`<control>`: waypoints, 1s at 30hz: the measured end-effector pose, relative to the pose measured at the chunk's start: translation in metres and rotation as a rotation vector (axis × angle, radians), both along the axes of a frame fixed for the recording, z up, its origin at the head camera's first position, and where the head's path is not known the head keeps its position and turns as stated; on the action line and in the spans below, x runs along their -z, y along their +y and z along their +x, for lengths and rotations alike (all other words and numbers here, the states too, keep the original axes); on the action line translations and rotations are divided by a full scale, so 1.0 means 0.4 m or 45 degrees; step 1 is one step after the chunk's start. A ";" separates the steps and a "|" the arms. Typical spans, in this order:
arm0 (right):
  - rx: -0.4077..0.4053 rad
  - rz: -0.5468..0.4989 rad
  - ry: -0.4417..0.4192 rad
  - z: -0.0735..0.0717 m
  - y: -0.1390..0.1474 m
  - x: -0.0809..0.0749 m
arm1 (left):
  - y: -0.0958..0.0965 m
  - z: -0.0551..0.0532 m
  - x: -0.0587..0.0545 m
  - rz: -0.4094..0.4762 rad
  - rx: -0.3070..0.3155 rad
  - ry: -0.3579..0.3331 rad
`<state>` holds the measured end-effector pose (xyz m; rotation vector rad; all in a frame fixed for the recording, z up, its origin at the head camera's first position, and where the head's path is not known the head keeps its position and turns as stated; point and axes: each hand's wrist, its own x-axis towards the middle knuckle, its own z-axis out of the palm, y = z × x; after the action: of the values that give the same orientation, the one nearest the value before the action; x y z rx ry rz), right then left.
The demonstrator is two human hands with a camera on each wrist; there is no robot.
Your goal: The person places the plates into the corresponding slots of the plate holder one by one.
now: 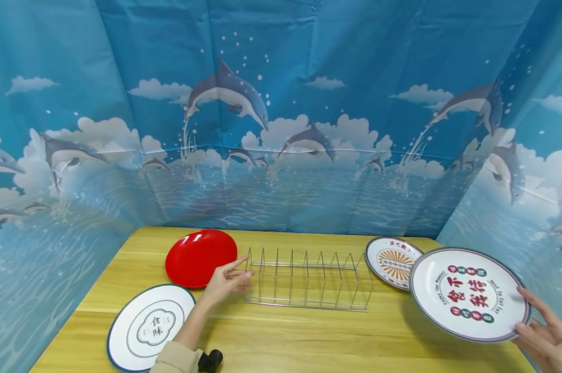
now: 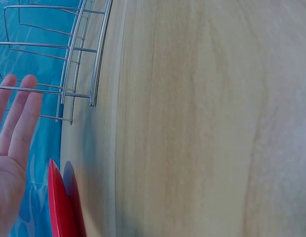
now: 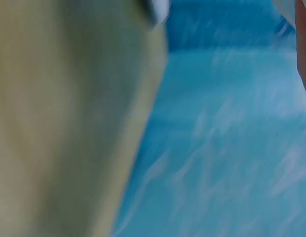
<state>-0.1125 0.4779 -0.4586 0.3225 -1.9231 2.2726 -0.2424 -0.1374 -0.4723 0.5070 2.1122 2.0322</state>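
Note:
At the right, my right hand (image 1: 548, 334) pinches the edge of a white plate (image 1: 469, 296) with red and green lettering and a dark rim. The plate is tilted and held above the table, with part of my fingers behind it. My left hand (image 1: 224, 284) reaches to the left end of a wire plate rack (image 1: 306, 306), its fingers mostly straight. In the left wrist view the fingers (image 2: 24, 118) overlap the rack's end wires; I cannot tell whether they touch. No plate stands in the rack's slots. Only a sliver of the right hand (image 3: 303, 49) shows in the right wrist view.
A red plate (image 1: 199, 259) lies behind my left hand. Nearer, a white plate (image 1: 131, 316) with a blue rim lies partly behind my left forearm. Right of the rack is a plate with an orange sunburst (image 1: 394, 261). A dolphin-print curtain (image 1: 285, 197) surrounds the wooden table (image 1: 308, 342).

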 end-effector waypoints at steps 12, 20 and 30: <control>-0.438 -0.231 0.331 -0.129 -0.305 -0.166 | 0.000 -0.016 0.028 -0.037 -0.054 0.008; -0.366 0.048 0.178 -0.177 -0.513 -0.220 | 0.000 -0.014 0.019 -0.061 -0.056 0.020; -0.360 0.277 0.006 -0.218 -0.707 -0.245 | 0.000 0.009 -0.029 -0.043 -0.023 0.015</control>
<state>-0.1996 0.1952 -0.3605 0.6648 -2.2535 2.2166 -0.2390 -0.1375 -0.4608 0.4976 2.1617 2.0045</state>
